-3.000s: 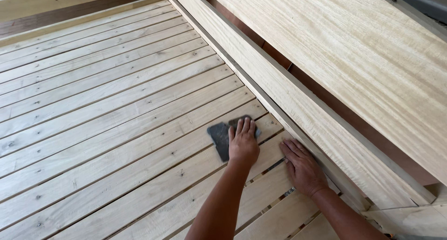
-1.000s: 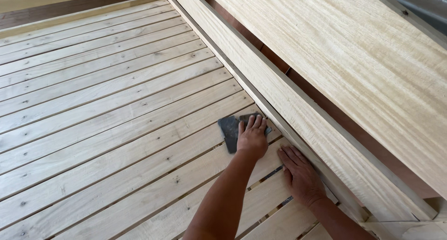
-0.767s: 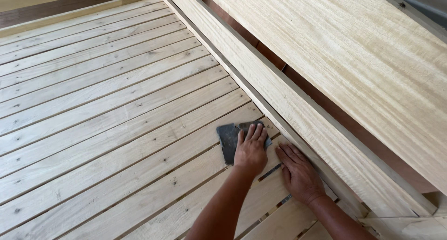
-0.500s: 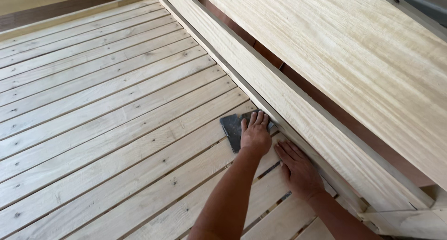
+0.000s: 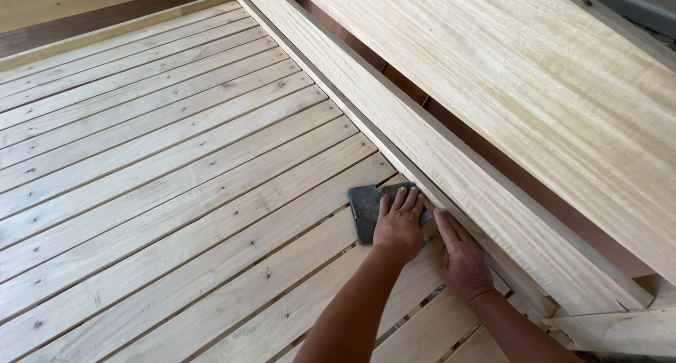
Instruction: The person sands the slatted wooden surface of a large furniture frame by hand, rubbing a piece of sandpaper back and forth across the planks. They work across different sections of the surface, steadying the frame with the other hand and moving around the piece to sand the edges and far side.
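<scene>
- Open slats (image 5: 162,159) stretch bare to the left — wide room for a hand.
- Raised side rail (image 5: 422,145) walls off the right, just beside the right hand (image 5: 461,254).

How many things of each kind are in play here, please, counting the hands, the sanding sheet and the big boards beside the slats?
Hands: 2, left hand and right hand
Dark sanding sheets: 1, sanding sheet under the left hand
Large pale boards: 2, side rail and wide board
Total: 5

Soft, even daylight fills the scene, bright without glare. The pale wooden slats (image 5: 176,159) show crisp grain and knots. Only faint shadows sit in the gaps between the slats.
</scene>
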The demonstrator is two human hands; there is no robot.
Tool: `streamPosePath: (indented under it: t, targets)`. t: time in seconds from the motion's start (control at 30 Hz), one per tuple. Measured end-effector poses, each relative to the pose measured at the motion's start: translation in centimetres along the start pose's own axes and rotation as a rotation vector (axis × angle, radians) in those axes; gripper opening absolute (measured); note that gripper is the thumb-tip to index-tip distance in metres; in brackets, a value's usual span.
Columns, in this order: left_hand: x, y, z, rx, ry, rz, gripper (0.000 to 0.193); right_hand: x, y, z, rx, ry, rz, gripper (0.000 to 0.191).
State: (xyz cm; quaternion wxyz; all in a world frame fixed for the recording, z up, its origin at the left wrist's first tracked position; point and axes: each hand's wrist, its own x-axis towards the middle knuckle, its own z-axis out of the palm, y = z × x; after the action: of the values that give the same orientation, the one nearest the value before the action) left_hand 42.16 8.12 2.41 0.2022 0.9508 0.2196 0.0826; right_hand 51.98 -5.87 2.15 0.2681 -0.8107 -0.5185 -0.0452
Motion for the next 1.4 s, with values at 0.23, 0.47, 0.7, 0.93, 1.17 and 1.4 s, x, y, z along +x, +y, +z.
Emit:
streamPosePath:
  t: [0.23,0.47,0.7,0.93,1.17,1.4]
  targets:
    - [-2.7,0.8,-0.7,-0.042,-0.087,0.027,0.068,0.1,-0.1,0.2,-0.010,-0.032,0.101,0.073]
    - [-0.9,2.2,-1.0,-0.059,-0.103,-0.061,0.066,0.2,-0.3,-0.1,0.045,-0.014,0.102,0.076]
    - [-2.1,1.2,0.8,-0.026,-0.021,0.047,0.069,0.2,0.0,0.2,0.040,-0.007,0.135,0.071]
    - [0.9,1.2,0.1,0.015,-0.023,-0.095,0.071,0.2,-0.5,-0.2,0.068,0.035,0.038,0.078]
    - [-0.8,0.4,0.0,-0.070,0.030,-0.058,0.062,0.1,-0.7,-0.1,0.035,-0.023,0.104,0.073]
    - [1.0,0.4,0.1,-0.079,0.015,-0.121,0.059,0.1,-0.4,0.3,-0.018,-0.008,0.041,0.072]
